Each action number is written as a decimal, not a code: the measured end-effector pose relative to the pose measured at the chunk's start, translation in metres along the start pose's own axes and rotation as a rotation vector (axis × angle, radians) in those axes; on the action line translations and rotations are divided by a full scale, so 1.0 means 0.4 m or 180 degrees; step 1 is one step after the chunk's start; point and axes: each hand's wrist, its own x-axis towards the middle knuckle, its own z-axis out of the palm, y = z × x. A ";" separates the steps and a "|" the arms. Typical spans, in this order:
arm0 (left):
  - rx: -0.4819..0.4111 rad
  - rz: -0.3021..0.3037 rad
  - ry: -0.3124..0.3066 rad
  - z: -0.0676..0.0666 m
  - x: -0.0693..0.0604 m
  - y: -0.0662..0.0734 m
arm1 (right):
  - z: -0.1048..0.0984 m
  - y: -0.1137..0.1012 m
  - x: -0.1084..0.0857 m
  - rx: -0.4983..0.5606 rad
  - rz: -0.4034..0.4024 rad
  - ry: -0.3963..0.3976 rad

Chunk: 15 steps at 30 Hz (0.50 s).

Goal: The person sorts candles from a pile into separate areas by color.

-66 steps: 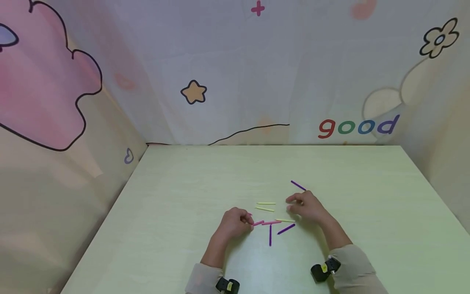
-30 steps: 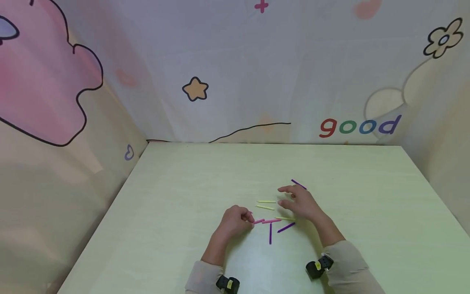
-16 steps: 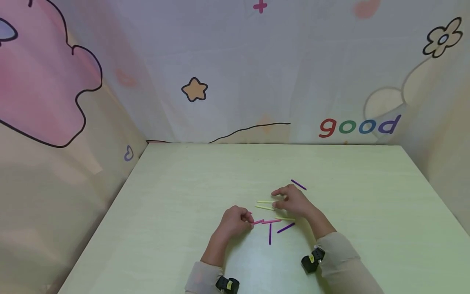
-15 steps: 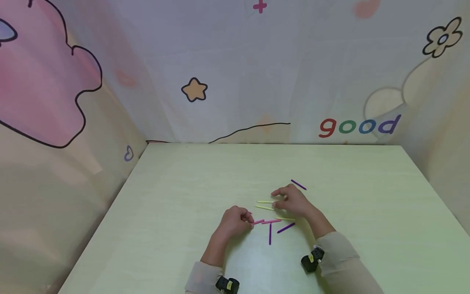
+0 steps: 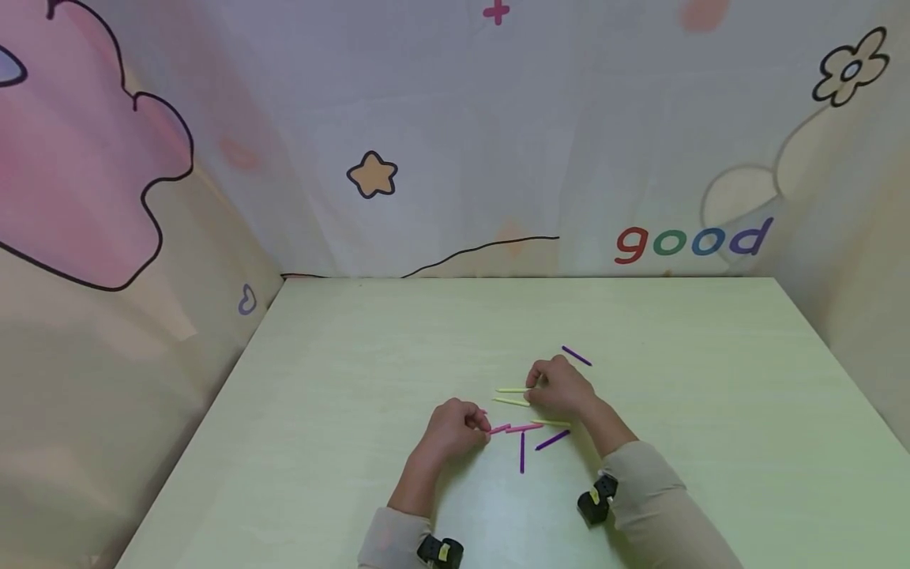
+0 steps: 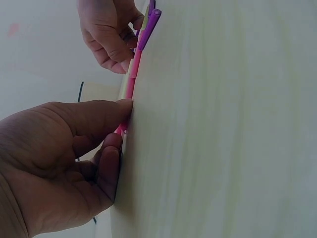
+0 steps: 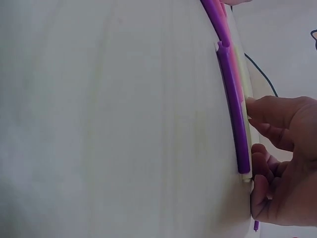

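Observation:
Thin coloured plastic-looking sticks lie on the pale table. My left hand pinches the left end of a short-looking pink stick; another pink tip shows behind its fingers. To its right lies a longer pink stick, touching a yellow stick. Below them are an upright purple stick and a slanted purple stick. My right hand has thumb and index finger together at the right end of the upper yellow stick. Just under that lies a second yellow stick. Fingertips partly hide the contact.
One more purple stick lies behind my right hand. The pale table meets a printed cloth backdrop at its far edge. Small black cameras sit on both wrists.
My right hand has moved left from beside the far purple stick, and its index finger has come down to the thumb at the upper yellow stick's end. The left hand has stayed put.

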 end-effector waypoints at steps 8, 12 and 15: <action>0.0026 0.0057 0.0024 0.003 0.004 -0.002 | 0.003 -0.002 -0.002 -0.0085 -0.0081 0.0040; 0.0012 0.0025 0.0011 0.004 0.003 -0.003 | 0.003 -0.001 -0.003 -0.0034 -0.0087 0.0031; 0.0022 0.0035 0.0018 0.001 0.003 -0.001 | 0.003 -0.001 -0.002 -0.0017 -0.0075 0.0037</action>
